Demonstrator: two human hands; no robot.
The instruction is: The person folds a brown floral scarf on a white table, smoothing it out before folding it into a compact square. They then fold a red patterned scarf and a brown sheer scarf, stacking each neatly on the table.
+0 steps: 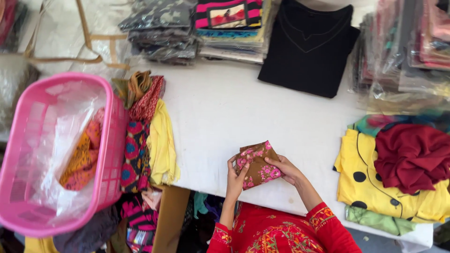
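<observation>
Two hands hold one small folded cloth [257, 165] close to the person's body, just above the near edge of the white worktop [225, 112]. The cloth is brown with pink flowers on it. The left hand [235, 180] is closed on its left edge, with the thumb on top and the fingers tucked under. The right hand [285, 169] is closed on its right side, fingers lying over the top. So the cloth sits right between the two hands — each hand pinches one end, and that seems to keep the folds flat and tidy. Red sleeves with bright stitching cover both arms.

To the right lies a yellow top with black dots [375, 187], with a dark red cloth [412, 157] bunched on top of it (a green piece peeks out underneath).

To the left, some colourful cloths [143, 136] hang over the worktop's edge, maybe so they are easy to grab. Just beside them stands a pink basket [26, 154] lined with clear plastic, and an orange patterned cloth [82, 157] lies inside.

Further away, a folded black shirt [307, 47] lies flat. At the far side sit piles of folded clothes [229, 28] — many are in clear bags, probably to keep them clean.
</observation>
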